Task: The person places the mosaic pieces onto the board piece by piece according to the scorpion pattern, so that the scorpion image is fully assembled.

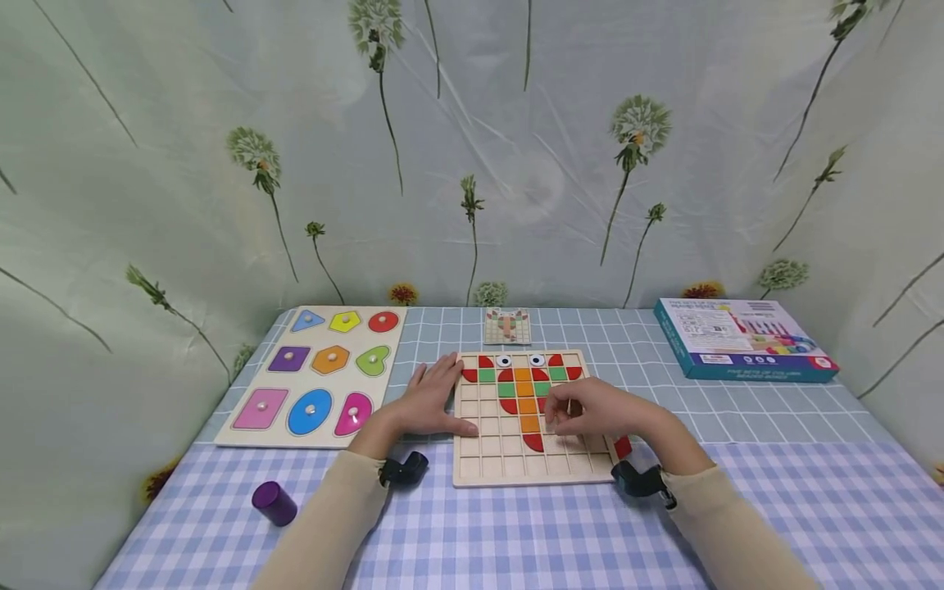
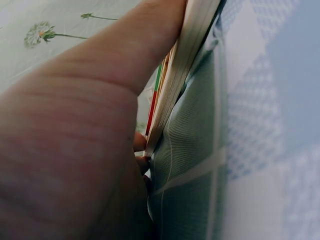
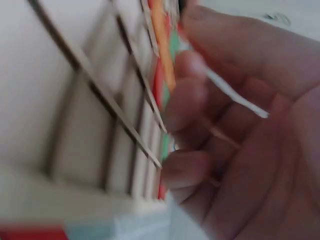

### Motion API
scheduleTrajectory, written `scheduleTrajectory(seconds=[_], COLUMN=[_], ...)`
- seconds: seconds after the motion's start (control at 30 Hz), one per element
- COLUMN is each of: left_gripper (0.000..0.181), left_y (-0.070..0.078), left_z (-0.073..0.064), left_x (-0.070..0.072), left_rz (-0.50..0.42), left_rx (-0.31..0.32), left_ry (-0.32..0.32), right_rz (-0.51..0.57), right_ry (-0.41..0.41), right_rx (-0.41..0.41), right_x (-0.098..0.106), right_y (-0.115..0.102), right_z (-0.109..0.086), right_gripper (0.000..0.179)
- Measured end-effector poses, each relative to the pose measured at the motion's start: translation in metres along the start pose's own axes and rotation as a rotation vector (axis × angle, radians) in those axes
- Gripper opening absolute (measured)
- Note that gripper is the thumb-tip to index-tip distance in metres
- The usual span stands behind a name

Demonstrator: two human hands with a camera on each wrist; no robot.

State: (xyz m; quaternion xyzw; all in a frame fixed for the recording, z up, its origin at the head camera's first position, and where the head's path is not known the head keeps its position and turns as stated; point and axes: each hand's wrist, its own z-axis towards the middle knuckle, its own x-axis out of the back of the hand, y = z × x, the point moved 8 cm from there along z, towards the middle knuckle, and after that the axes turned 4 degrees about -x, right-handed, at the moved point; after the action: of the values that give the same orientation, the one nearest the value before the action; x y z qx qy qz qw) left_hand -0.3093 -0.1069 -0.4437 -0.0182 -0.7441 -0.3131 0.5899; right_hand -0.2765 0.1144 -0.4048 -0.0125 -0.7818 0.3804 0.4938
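My left hand rests spread along the left edge of a wooden grid board, thumb lying over its rim. In the left wrist view, this thumb and palm fill much of the picture beside the board's side. Over the board's right half, my right hand bends its fingers down close to the squares. Its curled fingers show in the right wrist view; I cannot tell whether a small piece is between the tips. Orange squares, green squares, red rounded pieces and two eye pieces fill part of the grid.
A pattern card lies behind the board. To the left is a shape puzzle with knobbed pieces, and a purple cylinder in front of it. A red piece sits by the board's right edge. A teal-sided box lies back right.
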Motion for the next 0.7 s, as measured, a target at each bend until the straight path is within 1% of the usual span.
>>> scheduleTrajectory(seconds=[0.17,0.33,0.53,0.63,0.7], left_gripper=[0.116,0.117,0.118,0.118,0.118], left_y=[0.001,0.001,-0.001,-0.002,-0.002], left_z=[-0.001,0.0,0.001,0.002,0.002], left_x=[0.001,0.0,-0.001,-0.002,-0.002], left_rz=[-0.009,-0.008,-0.002,0.001,0.0], left_rx=[-0.005,-0.002,-0.004,-0.009,-0.008], left_ry=[0.002,0.002,0.007,0.008,0.009], right_rz=[-0.013,-0.006,-0.002,-0.008,-0.01], right_ry=[-0.019,-0.042,-0.073,-0.099,-0.119], right_rx=[-0.071,-0.127,-0.167,-0.179,-0.203], right_x=[0.015,0.026,0.028,0.028,0.027], right_y=[0.014,0.029,0.043,0.048,0.052], right_z=[-0.01,-0.02,-0.026,-0.029,-0.032], right_gripper=[0.012,0.018,0.02,0.019,0.018])
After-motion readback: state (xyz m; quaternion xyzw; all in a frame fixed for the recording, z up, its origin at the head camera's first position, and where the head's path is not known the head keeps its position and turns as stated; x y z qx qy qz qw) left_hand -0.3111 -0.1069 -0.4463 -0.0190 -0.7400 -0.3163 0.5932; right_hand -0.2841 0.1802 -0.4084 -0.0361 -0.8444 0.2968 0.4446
